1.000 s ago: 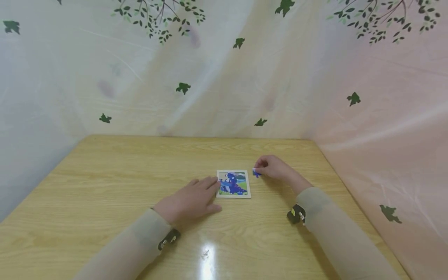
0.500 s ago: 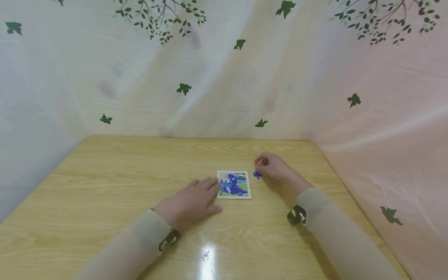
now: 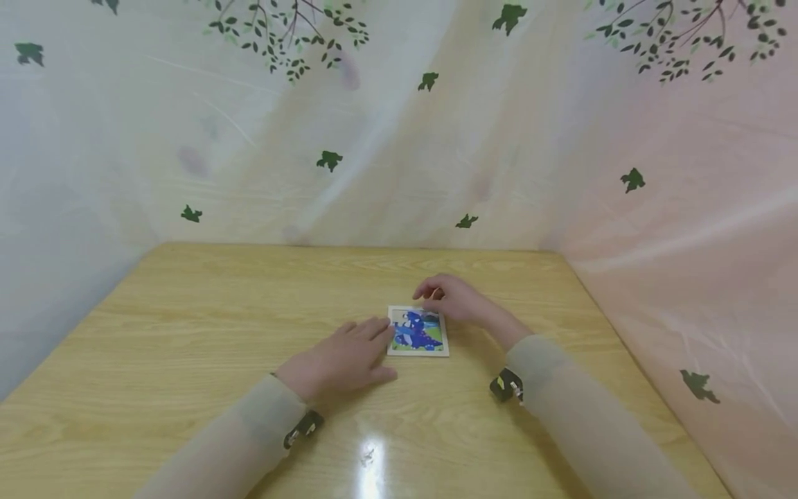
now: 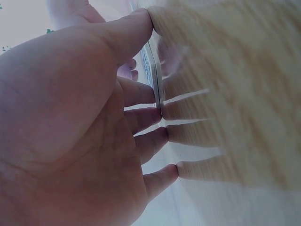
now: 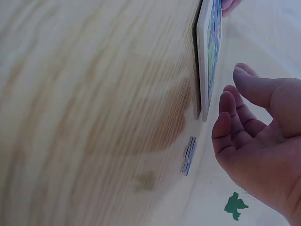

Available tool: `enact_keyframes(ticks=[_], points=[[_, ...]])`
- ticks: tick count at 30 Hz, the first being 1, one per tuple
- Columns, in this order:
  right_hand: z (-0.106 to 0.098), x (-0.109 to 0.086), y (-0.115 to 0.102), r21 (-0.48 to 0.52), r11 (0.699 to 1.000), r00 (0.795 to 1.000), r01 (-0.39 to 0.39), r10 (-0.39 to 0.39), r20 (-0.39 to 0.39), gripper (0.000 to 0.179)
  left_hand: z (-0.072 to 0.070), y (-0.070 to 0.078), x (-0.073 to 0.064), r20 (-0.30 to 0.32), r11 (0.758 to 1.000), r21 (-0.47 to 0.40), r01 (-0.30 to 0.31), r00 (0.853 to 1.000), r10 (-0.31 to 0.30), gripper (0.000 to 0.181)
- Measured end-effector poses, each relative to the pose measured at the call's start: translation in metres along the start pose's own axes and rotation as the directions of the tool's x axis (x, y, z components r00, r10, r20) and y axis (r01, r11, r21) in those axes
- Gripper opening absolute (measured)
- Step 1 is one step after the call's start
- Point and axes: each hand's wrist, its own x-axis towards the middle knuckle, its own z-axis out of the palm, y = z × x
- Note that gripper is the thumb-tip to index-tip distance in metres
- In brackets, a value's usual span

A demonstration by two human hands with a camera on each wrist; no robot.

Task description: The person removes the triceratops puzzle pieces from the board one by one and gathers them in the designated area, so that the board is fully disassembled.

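A square picture puzzle [image 3: 418,339] with a blue dinosaur and a pale frame lies flat on the table. My left hand [image 3: 343,357] rests with spread fingers at its left edge. In the left wrist view the fingertips [image 4: 155,113] of that hand touch the tabletop and the frame's side. Over the puzzle's far right corner hovers my right hand [image 3: 455,299], fingers loosely bent. In the right wrist view its thumb and fingers stand apart with nothing visible between them. A small puzzle piece [image 5: 189,156] lies on the table beside the frame, hidden by the hand in the head view.
The light wood table [image 3: 249,291] ends at a pale curtain [image 3: 374,194] with printed leaves behind it, and another drapes along the right. Each sleeve carries a small dark wrist camera [image 3: 508,385]. Light glares off the table's near part.
My right hand has let go of the small puzzle piece, leaving it on the table, and has moved left over the puzzle's corner. The left hand has stayed in place.
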Motion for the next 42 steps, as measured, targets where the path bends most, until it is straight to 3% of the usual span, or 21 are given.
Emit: enact_keyframes(ticks=[10,19,37,42], points=[[0.007,0.003,-0.009,-0.016,1.0,0.997,-0.004,0.006,0.08,0.022,-0.002,0.003,-0.001,-0.001,1.0,0.01,-0.002,1.0,0.002,0.084],[0.008,0.003,-0.015,-0.121,0.993,0.99,0.016,0.001,0.143,0.023,-0.004,0.003,-0.002,0.001,1.0,-0.001,-0.007,1.0,0.007,0.082],[0.007,0.004,-0.024,-0.266,0.963,0.981,0.041,0.012,0.193,0.02,-0.002,0.004,0.0,0.009,1.0,-0.014,0.005,1.0,-0.005,0.082],[0.007,0.005,-0.027,-0.267,0.962,0.978,0.061,-0.005,0.207,0.024,-0.002,0.004,-0.001,0.005,1.0,-0.001,0.002,1.0,-0.002,0.083]])
